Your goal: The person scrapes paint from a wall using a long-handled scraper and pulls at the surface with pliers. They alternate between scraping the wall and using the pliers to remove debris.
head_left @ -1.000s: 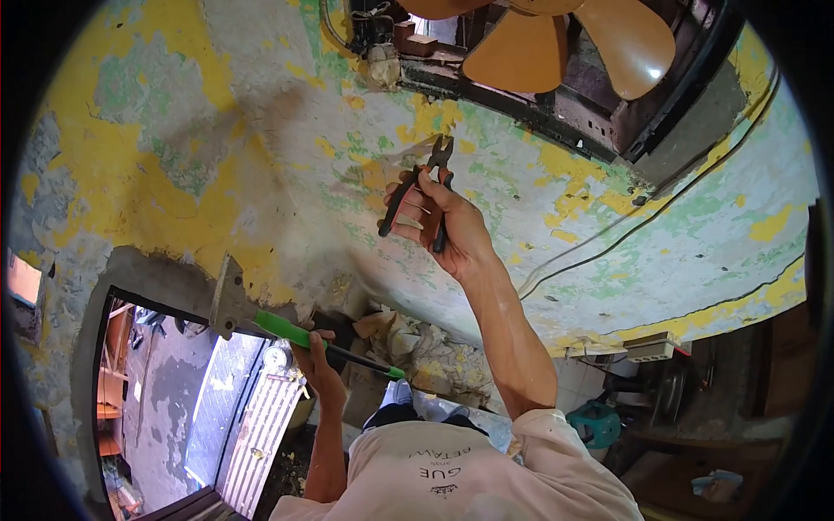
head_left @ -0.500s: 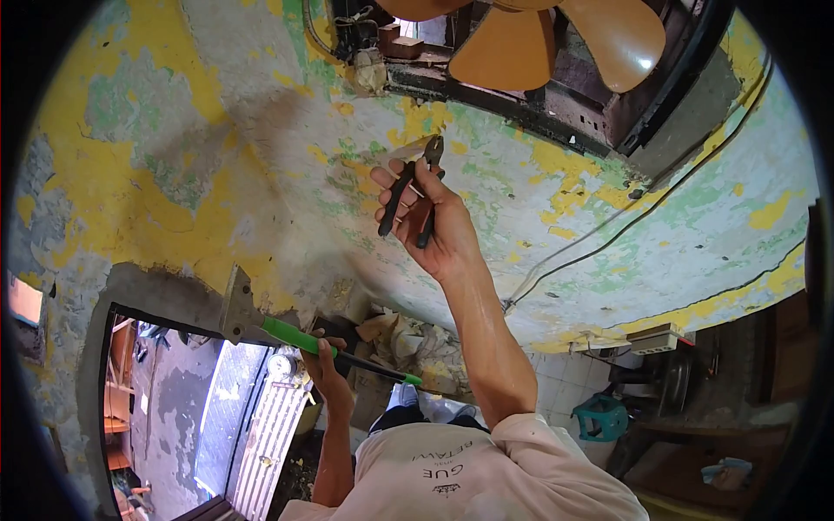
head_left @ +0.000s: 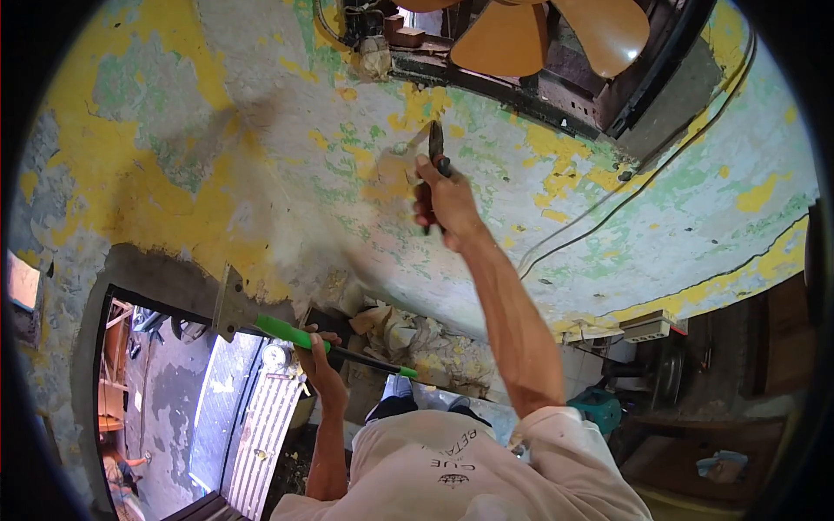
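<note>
My right hand [head_left: 450, 204] is raised before the wall, fingers wrapped round black-handled pliers [head_left: 436, 139]. Their dark jaws point up towards a yellow patch of paint, and most of the handles is hidden in my fist. Lower down on the left, my left hand [head_left: 323, 365] grips a long tool with a green and black handle [head_left: 291, 332]. A flat grey metal head [head_left: 228, 300] with small holes shows at its far end, beside the corner of the doorway. The black lower shaft slants down to a green tip.
The wall [head_left: 347, 191] has peeling yellow, green and white paint. A fan with orange blades [head_left: 499, 39] sits in a dark-framed opening above. A cable [head_left: 599, 221] runs down the right side. Rubble [head_left: 404, 334] lies by my feet, and a doorway [head_left: 178, 391] opens at lower left.
My right hand has turned and closed round the pliers, whose spread handles were visible before. Its wrist has shifted slightly right. My left hand still holds the green-handled tool, moved slightly.
</note>
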